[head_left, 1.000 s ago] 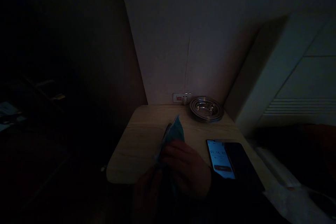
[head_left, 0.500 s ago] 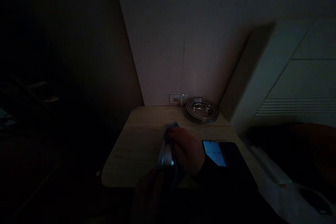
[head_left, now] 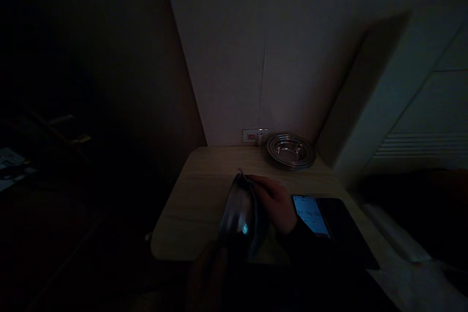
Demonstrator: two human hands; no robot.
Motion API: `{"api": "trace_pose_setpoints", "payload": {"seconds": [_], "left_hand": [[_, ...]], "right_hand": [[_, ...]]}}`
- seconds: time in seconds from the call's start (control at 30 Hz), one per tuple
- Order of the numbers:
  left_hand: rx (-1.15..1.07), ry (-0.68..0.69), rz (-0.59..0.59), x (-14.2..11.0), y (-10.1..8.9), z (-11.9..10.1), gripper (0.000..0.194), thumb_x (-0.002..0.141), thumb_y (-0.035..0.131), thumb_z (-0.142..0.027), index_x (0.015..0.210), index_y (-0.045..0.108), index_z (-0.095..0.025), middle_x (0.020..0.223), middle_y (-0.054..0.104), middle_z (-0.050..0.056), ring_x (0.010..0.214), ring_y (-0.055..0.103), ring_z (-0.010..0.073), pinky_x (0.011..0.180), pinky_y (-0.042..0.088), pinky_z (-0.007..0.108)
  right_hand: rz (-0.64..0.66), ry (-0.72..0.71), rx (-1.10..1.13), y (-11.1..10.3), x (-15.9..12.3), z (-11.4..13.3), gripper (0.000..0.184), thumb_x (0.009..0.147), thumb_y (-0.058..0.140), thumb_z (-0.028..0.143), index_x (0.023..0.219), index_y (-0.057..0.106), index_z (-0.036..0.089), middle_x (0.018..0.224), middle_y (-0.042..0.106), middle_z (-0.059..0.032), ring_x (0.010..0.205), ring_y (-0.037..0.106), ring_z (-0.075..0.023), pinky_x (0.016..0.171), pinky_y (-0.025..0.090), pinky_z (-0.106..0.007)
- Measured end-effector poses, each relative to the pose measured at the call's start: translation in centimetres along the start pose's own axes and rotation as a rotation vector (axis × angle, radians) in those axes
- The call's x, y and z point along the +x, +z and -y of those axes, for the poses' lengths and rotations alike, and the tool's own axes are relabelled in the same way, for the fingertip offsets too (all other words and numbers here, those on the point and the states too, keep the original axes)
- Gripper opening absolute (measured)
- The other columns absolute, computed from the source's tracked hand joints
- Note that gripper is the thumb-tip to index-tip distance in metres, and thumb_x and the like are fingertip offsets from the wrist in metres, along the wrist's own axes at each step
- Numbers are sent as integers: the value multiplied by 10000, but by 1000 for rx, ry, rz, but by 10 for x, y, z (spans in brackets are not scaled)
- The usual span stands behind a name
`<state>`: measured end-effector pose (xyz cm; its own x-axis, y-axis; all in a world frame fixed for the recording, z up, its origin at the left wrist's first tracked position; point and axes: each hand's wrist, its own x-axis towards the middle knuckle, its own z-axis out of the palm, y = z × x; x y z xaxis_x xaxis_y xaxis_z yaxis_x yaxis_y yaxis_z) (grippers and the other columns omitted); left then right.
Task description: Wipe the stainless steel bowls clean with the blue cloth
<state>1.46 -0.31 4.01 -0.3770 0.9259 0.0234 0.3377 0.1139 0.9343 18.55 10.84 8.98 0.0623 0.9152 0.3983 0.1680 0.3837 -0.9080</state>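
A shiny metal bowl [head_left: 239,214] is held tilted on its side above the near part of the wooden table. My left hand [head_left: 208,270], dim at the bottom, is closed on the bowl's lower near edge; most of its fingers are lost in darkness. At the bowl's upper right rim is my right hand [head_left: 274,200], its fingers pinching a dark bluish cloth [head_left: 246,179] over the edge. Much of the cloth hangs behind the bowl in shadow, so its extent cannot be made out.
Stacked metal bowls [head_left: 291,151] stand at the back right of the table [head_left: 204,170], beside a wall socket [head_left: 255,135]. A lit phone [head_left: 311,216] lies on a dark flat object [head_left: 347,224] at the right. The room is very dark.
The bowl has turned so more of its shiny surface faces me. My right hand and the cloth have shifted slightly along the rim. The whole view has moved a little.
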Motion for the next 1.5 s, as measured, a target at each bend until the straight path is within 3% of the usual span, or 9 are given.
{"api": "trace_pose_setpoints", "payload": {"seconds": [0.27,0.4,0.6,0.7,0.8,0.93,1.17,1.33,1.5], "left_hand": [[14,-182,28,26,-12,-1,249,609,600,-398,762,685,-219,815,713,56,912,632,307,722,537,378],[-33,-161,-76,9,-8,-25,348,679,527,-405,937,669,-219,1075,661,56,1042,579,292,846,493,387],[6,-86,161,14,-10,-56,382,712,531,-454,943,683,-191,962,703,68,930,633,262,816,512,360],[89,17,51,24,-16,-46,326,740,511,-370,947,689,-190,1025,688,68,987,615,251,837,506,351],[129,126,5,22,-18,-28,325,540,688,-272,859,715,-219,1119,649,54,1125,522,304,933,447,373],[192,375,-199,8,-9,-15,334,678,563,-225,996,666,-235,1238,572,38,1145,511,268,996,387,393],[176,108,-123,16,-7,-35,332,621,638,-320,938,675,-228,1112,648,55,1134,514,289,899,466,356],[64,-128,11,29,0,-56,382,732,518,-418,983,666,-172,1013,690,85,972,620,264,797,515,340],[-12,-152,64,34,1,-63,348,705,549,-406,929,691,-181,984,702,72,952,630,250,803,511,304]], "right_hand": [[-108,166,117,1,-16,-4,218,790,556,300,952,680,220,975,699,-35,921,636,-193,852,488,-353],[-85,158,109,3,-22,-1,228,794,557,306,978,676,244,1023,686,-31,975,618,-209,877,472,-375],[-75,156,149,4,-30,-3,216,782,576,305,965,682,259,1046,679,-33,997,612,-216,904,456,-398],[-121,191,177,2,-31,-5,222,778,583,325,964,682,254,1023,686,-35,971,621,-215,886,466,-394],[-191,247,204,-5,-32,-8,222,775,588,354,944,687,251,965,701,-31,923,634,-212,865,474,-388],[-238,305,227,-12,-37,-10,244,752,610,384,931,690,240,958,702,-36,915,634,-220,866,472,-388],[-267,351,212,-16,-45,-9,285,743,611,422,931,687,222,929,707,-46,881,644,-228,797,509,-367],[-269,182,54,-6,-48,-2,208,801,560,303,957,678,233,950,702,-41,881,645,-210,788,522,-361],[-108,-303,-212,11,-59,12,303,826,513,106,1066,627,251,1132,636,-39,1101,531,-195,889,485,-352]]}}
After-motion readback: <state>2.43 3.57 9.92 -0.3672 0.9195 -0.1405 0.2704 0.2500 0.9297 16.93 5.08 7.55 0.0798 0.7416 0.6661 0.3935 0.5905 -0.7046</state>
